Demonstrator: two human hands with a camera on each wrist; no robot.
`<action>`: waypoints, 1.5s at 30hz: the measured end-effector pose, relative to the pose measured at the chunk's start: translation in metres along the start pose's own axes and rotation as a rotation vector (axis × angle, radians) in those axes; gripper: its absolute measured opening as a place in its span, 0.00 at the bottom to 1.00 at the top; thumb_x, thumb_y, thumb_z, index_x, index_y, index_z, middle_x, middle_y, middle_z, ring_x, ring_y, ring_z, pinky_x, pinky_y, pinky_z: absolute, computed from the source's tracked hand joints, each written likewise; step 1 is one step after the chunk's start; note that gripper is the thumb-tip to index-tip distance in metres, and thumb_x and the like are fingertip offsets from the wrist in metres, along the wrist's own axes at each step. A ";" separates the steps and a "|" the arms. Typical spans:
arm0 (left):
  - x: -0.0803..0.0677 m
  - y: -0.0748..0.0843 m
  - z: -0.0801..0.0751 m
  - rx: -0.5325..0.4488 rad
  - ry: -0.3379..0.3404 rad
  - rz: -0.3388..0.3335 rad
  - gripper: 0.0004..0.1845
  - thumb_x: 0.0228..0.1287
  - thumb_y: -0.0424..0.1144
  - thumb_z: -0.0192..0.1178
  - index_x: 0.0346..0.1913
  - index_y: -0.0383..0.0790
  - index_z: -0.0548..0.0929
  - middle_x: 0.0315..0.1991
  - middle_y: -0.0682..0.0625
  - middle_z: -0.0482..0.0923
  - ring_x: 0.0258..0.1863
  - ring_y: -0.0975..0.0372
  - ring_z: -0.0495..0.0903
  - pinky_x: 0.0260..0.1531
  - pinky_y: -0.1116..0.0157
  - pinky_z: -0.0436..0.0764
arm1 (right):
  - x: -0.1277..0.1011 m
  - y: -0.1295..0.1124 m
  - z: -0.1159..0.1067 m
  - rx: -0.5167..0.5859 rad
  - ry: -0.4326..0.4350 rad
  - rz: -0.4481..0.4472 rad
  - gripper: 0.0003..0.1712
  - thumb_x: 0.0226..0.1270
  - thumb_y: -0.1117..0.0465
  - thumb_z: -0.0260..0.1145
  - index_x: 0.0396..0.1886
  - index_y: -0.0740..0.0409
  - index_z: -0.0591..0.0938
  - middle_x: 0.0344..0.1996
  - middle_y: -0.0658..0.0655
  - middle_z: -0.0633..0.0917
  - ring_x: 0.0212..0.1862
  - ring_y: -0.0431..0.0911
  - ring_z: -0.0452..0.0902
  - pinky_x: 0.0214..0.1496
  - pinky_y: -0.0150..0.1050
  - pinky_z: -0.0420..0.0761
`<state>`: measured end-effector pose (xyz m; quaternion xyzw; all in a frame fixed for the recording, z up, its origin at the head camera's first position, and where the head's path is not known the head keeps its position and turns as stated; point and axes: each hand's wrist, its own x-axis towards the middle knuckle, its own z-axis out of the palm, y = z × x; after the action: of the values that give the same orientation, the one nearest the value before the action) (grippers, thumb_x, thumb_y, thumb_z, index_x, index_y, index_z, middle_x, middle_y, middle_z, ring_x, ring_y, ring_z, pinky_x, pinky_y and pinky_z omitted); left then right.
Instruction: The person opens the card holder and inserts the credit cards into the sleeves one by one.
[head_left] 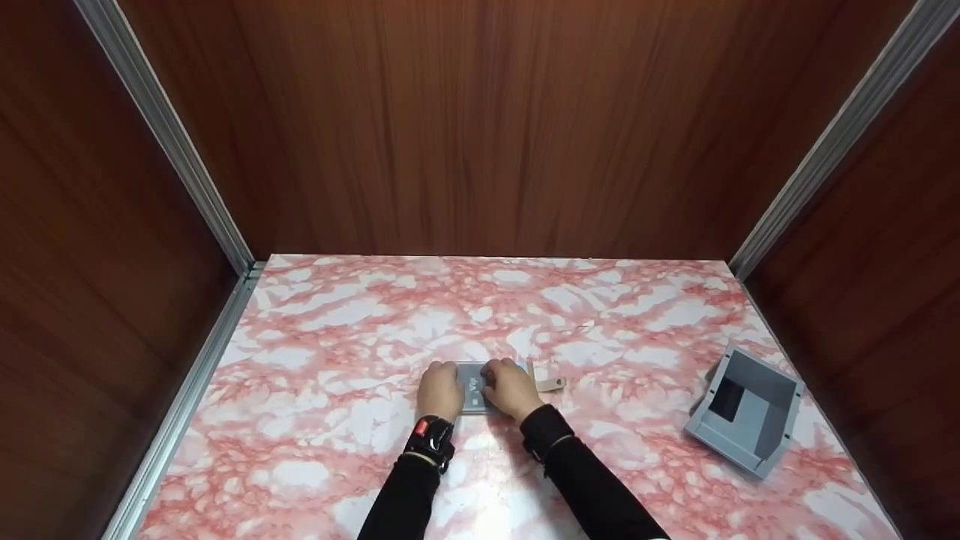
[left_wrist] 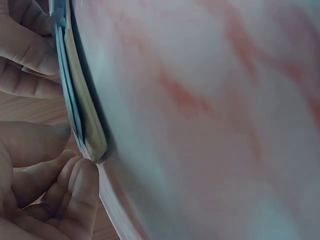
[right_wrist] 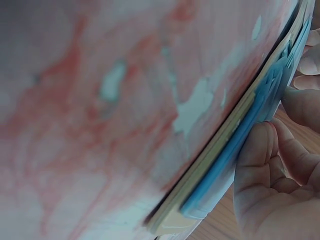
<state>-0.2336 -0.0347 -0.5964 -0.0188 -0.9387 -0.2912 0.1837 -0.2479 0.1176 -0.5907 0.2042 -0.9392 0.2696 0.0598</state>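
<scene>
A card holder (head_left: 471, 379) with blue-grey plastic sleeves lies opened out on the table, and pale lettering shows on the card in its middle. Beneath the sleeves is a tan cover (right_wrist: 200, 172), its strap (head_left: 552, 385) with a snap sticking out on the right. My left hand (head_left: 441, 390) holds the left side; thumb and curled fingers meet at its near corner in the left wrist view. With thumb and forefinger, my right hand (head_left: 514, 388) pinches the sleeves' edge, several of which fan apart in the right wrist view. The right palm hides the holder's right part.
A grey open box (head_left: 750, 412) with a dark patch inside sits tilted at the table's right side. Brown wood-grain panels (head_left: 480, 135) with metal corner rails (head_left: 165, 112) enclose the back and both sides. The tabletop (head_left: 337, 450) has a red and white marbled pattern.
</scene>
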 end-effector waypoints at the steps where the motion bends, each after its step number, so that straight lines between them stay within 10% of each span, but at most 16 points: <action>1: 0.000 0.000 0.000 0.000 -0.002 0.000 0.05 0.47 0.26 0.67 0.24 0.34 0.80 0.26 0.40 0.75 0.28 0.43 0.79 0.32 0.48 0.77 | 0.000 0.000 0.000 0.001 0.000 0.002 0.16 0.54 0.65 0.74 0.42 0.63 0.82 0.31 0.56 0.78 0.33 0.53 0.77 0.39 0.48 0.79; 29: 0.002 -0.001 0.000 0.005 -0.041 0.002 0.06 0.46 0.25 0.64 0.22 0.36 0.77 0.24 0.41 0.75 0.29 0.44 0.80 0.31 0.50 0.77 | -0.007 0.001 -0.007 0.071 -0.043 -0.029 0.16 0.59 0.65 0.72 0.45 0.66 0.80 0.36 0.60 0.80 0.40 0.55 0.78 0.45 0.50 0.78; 45: 0.001 -0.001 0.002 0.006 -0.028 -0.025 0.08 0.48 0.24 0.65 0.22 0.36 0.77 0.24 0.42 0.75 0.28 0.46 0.79 0.30 0.50 0.77 | -0.018 0.027 -0.043 0.103 0.074 -0.006 0.14 0.60 0.68 0.70 0.45 0.68 0.81 0.34 0.60 0.83 0.37 0.53 0.80 0.42 0.49 0.80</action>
<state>-0.2348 -0.0341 -0.5980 -0.0107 -0.9422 -0.2904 0.1668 -0.2425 0.1678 -0.5719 0.1996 -0.9205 0.3249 0.0848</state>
